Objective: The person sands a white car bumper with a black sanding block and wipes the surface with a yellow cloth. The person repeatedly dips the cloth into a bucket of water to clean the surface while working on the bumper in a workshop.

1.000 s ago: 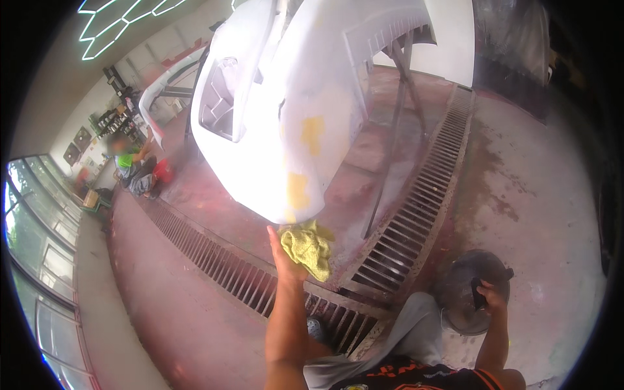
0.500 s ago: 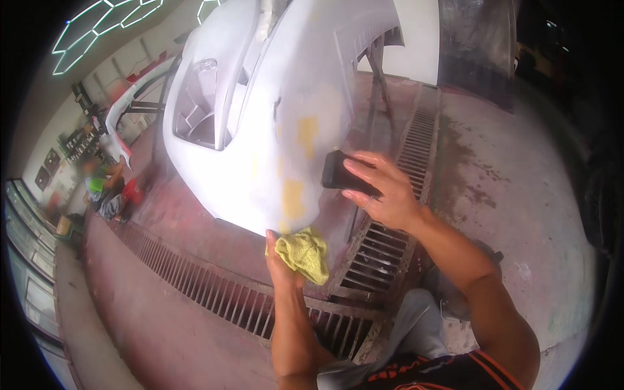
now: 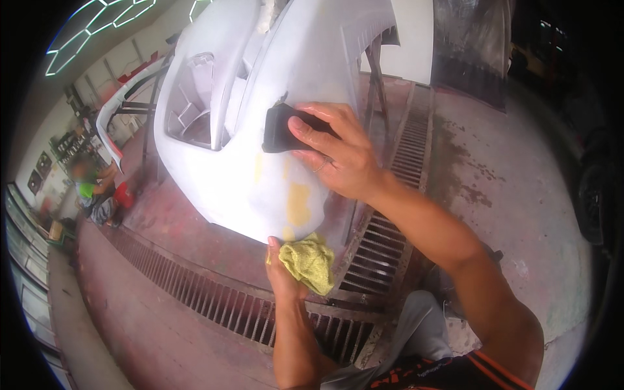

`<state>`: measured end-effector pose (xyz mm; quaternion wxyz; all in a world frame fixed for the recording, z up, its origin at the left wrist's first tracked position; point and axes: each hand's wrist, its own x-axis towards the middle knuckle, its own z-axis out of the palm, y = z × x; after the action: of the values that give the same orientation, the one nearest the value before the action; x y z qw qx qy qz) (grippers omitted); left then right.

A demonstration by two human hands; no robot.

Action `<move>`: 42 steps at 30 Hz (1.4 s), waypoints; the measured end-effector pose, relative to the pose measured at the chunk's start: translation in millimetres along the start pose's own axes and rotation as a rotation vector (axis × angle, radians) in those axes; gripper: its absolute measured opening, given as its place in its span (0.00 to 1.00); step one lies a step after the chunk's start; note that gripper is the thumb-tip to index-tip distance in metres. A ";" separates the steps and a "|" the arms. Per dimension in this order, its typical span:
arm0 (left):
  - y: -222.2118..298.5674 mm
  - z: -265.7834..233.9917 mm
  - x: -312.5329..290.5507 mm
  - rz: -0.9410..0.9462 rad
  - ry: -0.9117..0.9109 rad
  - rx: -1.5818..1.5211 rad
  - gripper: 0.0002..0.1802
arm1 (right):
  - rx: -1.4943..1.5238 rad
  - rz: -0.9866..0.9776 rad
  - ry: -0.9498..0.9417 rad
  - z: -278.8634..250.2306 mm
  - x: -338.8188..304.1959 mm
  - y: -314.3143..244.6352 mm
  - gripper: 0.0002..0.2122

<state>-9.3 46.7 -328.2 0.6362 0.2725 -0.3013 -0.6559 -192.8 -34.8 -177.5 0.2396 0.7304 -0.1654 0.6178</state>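
Note:
A pale grey-white car bumper (image 3: 240,188) stands in front of me, with yellow filler patches (image 3: 299,203) on its near end. Gripped in my right hand (image 3: 348,153) is a black sanding block (image 3: 283,130), which lies against the bumper's face over the upper patch area. Beneath the bumper's lower corner, my left hand (image 3: 283,273) is closed around a crumpled yellow-green cloth (image 3: 309,263), its thumb up by the bumper's edge. The underside of the block is hidden.
Long metal floor grates (image 3: 214,299) run to the left and up the right side. Dark stand legs (image 3: 375,84) support the bumper. At the far left a person (image 3: 97,192) crouches beside a red bucket (image 3: 123,194) and another bumper (image 3: 107,123). A dark bucket (image 3: 448,292) sits near my leg.
My right hand has moved the sanding block up and to the left, from the bumper's right edge onto its face. My left hand with the cloth has barely shifted.

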 end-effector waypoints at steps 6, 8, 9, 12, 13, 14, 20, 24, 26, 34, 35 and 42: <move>-1.3 1.1 1.8 0.006 0.048 -0.008 0.35 | -0.018 -0.025 -0.026 -9.0 -15.1 12.1 0.38; -0.2 3.8 0.2 0.017 0.062 -0.038 0.35 | -0.023 -0.037 -0.040 -8.8 -6.0 7.8 0.38; 0.8 3.9 -0.9 0.027 0.031 -0.050 0.34 | -0.024 -0.048 -0.046 -5.5 3.1 3.8 0.38; 0.7 -2.5 0.1 0.038 -0.011 -0.036 0.33 | -0.006 -0.033 -0.037 -6.7 -14.6 8.1 0.38; 1.7 -3.9 0.8 0.039 -0.021 -0.024 0.33 | 0.001 -0.024 -0.029 -7.4 -22.4 10.8 0.38; 1.5 -2.6 0.9 0.035 0.001 -0.003 0.33 | -0.001 -0.022 -0.027 -7.1 -20.1 9.1 0.38; 2.0 -3.2 -0.8 0.054 0.035 0.039 0.34 | -0.033 -0.035 -0.059 2.0 0.7 -4.9 0.40; 2.7 -3.4 -1.1 0.049 0.016 0.036 0.33 | -0.051 0.092 -0.054 -31.8 -55.0 13.3 0.35; 3.8 -0.3 0.1 0.051 0.033 0.043 0.33 | -0.108 0.200 -0.002 -45.9 -66.6 15.6 0.32; 8.6 4.4 -3.3 0.046 0.040 0.127 0.34 | -0.015 -0.009 0.036 0.6 -1.4 2.6 0.29; 8.4 2.8 -3.2 0.043 0.029 0.117 0.34 | -0.014 -0.013 0.041 4.0 1.2 0.7 0.29; 1.8 -0.5 0.4 0.049 0.066 0.091 0.34 | -0.024 0.016 0.019 -8.8 -25.3 5.0 0.29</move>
<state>-7.7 46.2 -327.2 0.6485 0.3152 -0.3163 -0.6165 -207.3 -35.5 -200.5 0.2448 0.7203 -0.1764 0.6246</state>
